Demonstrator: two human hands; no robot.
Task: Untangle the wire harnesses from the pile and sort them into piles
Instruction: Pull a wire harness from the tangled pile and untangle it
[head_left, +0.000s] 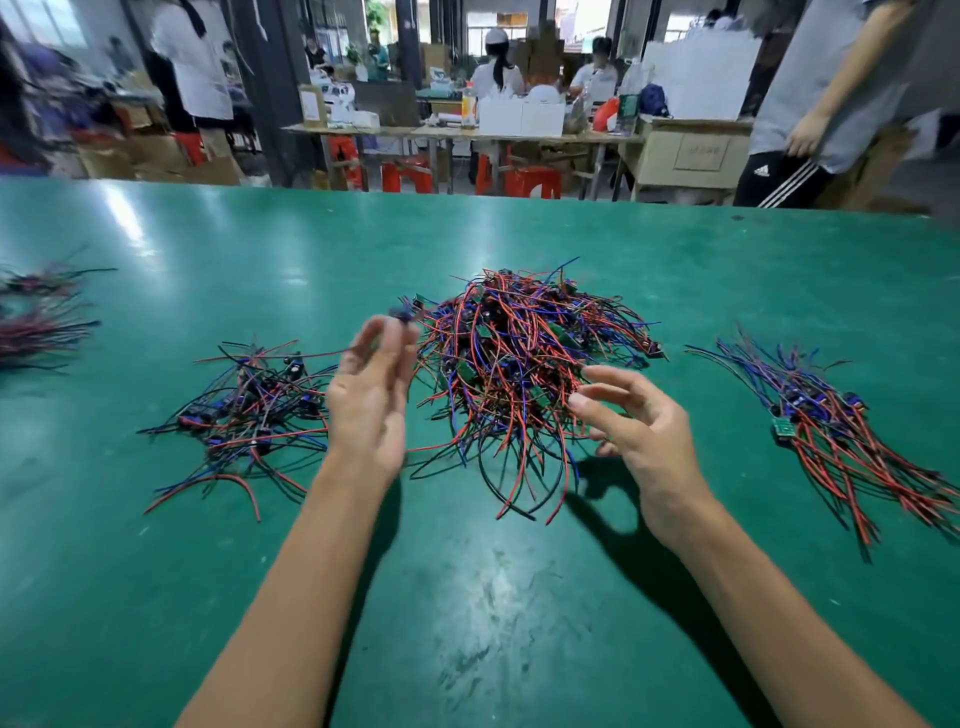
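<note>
Two bare hands hover above a green matted table (519, 597) that carries several heaps of wire harnesses. At the centre lies the big tangled pile of red, blue and black wires with small green circuit boards (519, 364), still knotted together. The left hand (371, 395) is raised at the pile's left edge, its fingertips (387, 332) pinching a small dark connector on a single thin harness (322, 355) whose wire trails off to the left; motion blur hides the exact grip. The right hand (644, 431) floats just over the pile's near right side, fingers loosely spread and slightly curled, its grip wide and holding nothing.

Left of the left hand sits a loose sorted heap of red, blue and black harnesses with black connectors (249, 410). Well to the right, a neater bundle of harnesses laid roughly parallel (831, 431) runs toward the table's right edge, one small green board at its near side. At the far left edge, two more blurred wire bundles (41, 317) lie apart from the rest. Beyond the table stand red stools (530, 182), cardboard boxes and other people at workbenches.
</note>
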